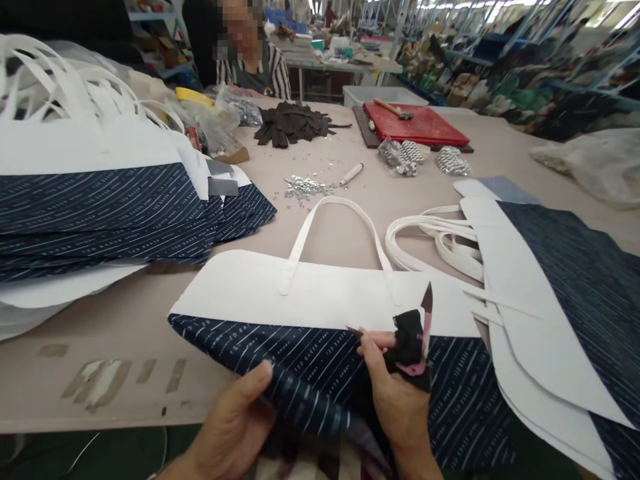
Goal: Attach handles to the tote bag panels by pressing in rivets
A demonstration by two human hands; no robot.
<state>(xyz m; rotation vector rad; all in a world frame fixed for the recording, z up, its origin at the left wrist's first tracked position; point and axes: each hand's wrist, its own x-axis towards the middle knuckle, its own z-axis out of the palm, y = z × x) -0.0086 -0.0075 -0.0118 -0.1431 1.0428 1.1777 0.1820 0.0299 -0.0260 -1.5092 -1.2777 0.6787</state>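
Note:
In front of me lies a bag panel, its white upper part (250,280) joined to navy printed fabric (310,360). A white strap handle (345,203) loops up from its top edge. My left hand (235,420) grips the panel's lower left edge, thumb on top and fingers underneath, and the fabric bends there. My right hand (395,393) rests over the navy part, closed around what look like snips (413,340) with pink and black-wrapped handles. One dark blade points up; another dark tip shows by the forefinger. The handles are partly hidden by the hand.
Similar panels are stacked at left (100,207) and right (545,267). Farther back lie small metal pieces (305,187), a wooden-handled tool (351,175), dark strips (295,123) and a hammer (395,110) on a red board (425,125). A person (255,67) sits across the table.

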